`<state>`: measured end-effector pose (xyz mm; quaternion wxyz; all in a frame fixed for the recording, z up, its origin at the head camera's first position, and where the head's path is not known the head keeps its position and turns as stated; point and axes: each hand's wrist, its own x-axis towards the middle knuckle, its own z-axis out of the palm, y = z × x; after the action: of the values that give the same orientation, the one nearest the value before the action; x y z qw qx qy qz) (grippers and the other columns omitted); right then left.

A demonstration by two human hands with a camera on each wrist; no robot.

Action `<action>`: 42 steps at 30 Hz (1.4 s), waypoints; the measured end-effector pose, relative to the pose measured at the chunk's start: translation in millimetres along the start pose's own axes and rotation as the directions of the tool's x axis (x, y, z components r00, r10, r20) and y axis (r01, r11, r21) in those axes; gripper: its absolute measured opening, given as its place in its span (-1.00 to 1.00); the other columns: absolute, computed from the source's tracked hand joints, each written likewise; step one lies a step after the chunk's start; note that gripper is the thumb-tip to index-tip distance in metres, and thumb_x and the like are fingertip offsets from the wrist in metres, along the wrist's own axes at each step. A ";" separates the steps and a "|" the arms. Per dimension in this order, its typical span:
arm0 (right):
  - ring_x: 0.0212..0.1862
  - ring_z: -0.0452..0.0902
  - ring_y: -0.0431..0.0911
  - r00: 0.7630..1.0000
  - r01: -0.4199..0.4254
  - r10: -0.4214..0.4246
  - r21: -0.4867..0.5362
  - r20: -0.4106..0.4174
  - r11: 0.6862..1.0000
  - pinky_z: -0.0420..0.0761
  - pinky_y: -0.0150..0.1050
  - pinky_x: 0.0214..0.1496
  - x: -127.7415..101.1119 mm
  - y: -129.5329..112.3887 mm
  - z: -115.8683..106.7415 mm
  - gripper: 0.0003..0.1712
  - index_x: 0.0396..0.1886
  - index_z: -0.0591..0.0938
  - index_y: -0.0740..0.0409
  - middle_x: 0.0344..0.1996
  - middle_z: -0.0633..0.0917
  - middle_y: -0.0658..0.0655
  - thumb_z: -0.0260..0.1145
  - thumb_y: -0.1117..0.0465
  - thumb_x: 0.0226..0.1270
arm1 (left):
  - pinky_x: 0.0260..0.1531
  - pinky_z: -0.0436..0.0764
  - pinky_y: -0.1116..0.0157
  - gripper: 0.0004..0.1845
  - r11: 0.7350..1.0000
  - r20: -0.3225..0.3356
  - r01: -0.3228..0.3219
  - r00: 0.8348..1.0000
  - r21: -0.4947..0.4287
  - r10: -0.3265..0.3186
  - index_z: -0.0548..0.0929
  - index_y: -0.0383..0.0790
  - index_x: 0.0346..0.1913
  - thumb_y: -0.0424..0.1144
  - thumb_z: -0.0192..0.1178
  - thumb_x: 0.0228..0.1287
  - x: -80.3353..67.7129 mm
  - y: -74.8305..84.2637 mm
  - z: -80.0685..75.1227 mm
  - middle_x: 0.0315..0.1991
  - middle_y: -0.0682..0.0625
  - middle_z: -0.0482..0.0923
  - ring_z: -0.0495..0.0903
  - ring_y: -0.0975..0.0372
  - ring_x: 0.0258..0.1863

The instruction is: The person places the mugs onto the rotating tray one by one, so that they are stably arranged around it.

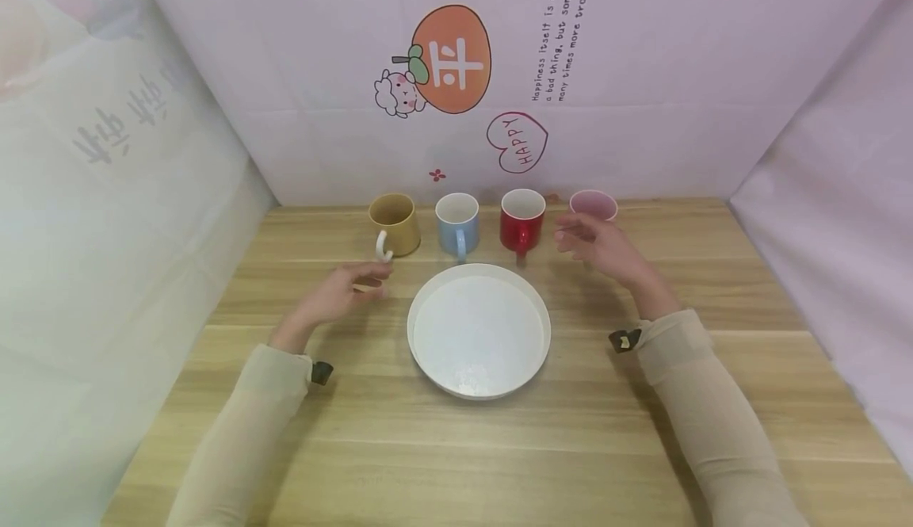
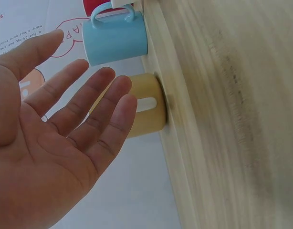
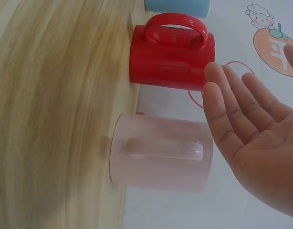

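Four is too many to count, so several mugs stand in a row at the back of the table: a mustard-yellow mug (image 1: 403,230) with a white handle, a light blue mug (image 1: 449,235), a red mug (image 1: 512,230) and a pink mug (image 3: 161,169). My left hand (image 1: 345,293) hovers in front of the yellow mug, fingers spread and holding nothing. Between the red and pink mugs, my right hand (image 1: 602,250) is held up with loosely extended fingers, also holding nothing; it partly hides the pink mug in the head view.
A round white tray (image 1: 481,333) lies on the wooden table (image 1: 428,463) between my forearms, in front of the mugs. Behind the mugs rises a white printed cloth (image 1: 321,147). Pale cloth hangs at both sides.
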<state>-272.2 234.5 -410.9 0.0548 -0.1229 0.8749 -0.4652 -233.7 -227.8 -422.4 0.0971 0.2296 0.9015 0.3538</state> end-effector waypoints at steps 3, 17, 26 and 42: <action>0.07 0.66 0.13 1.000 -0.013 0.013 0.007 0.003 1.000 0.71 -0.17 -0.13 0.5 0.6 0.3 -0.42 0.39 0.44 0.10 0.17 0.66 0.29 0.23 -0.02 0.48 | 0.19 0.62 -0.02 -0.51 1.000 -0.002 -0.004 1.000 -0.003 0.004 0.51 -0.24 0.34 -0.21 0.26 0.39 -1.0 0.0 2.9 0.24 -0.27 0.57 0.63 -0.09 0.16; 0.00 0.70 0.04 1.000 -0.013 0.012 0.065 0.016 0.998 0.69 -0.24 -0.16 1.6 1.0 3.5 -0.44 0.36 0.45 0.16 0.18 0.62 0.38 0.20 -0.02 0.51 | 0.22 0.59 -0.04 -0.52 0.999 0.013 -0.001 1.000 -0.048 0.002 0.53 -0.26 0.31 -0.25 0.28 0.37 -2.8 2.3 14.1 0.23 -0.26 0.59 0.63 -0.08 0.17; 0.07 0.68 0.14 1.000 0.001 -0.003 0.084 0.025 0.997 0.71 -0.18 -0.11 4.7 5.8 7.5 -0.48 0.38 0.44 0.16 0.19 0.61 0.39 0.14 0.04 0.54 | 0.21 0.61 -0.01 -0.51 0.998 0.022 -0.029 0.999 -0.058 0.030 0.53 -0.23 0.31 -0.23 0.28 0.37 -3.3 5.0 18.1 0.22 -0.26 0.58 0.63 -0.08 0.16; 0.06 0.69 0.09 0.999 -0.017 0.011 0.144 0.040 0.989 0.68 -0.32 -0.06 8.0 6.2 15.0 -0.50 0.36 0.44 0.24 0.20 0.57 0.45 0.14 0.13 0.54 | 0.21 0.61 0.00 -0.51 0.996 0.039 -0.032 0.999 -0.087 0.036 0.51 -0.31 0.31 -0.25 0.27 0.38 -3.5 -0.6 29.1 0.21 -0.25 0.60 0.64 -0.04 0.15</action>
<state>-277.8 223.7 -424.3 0.0839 -0.1216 0.8386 -0.5244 -221.0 -212.6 -444.0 0.1191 0.2476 0.8792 0.3892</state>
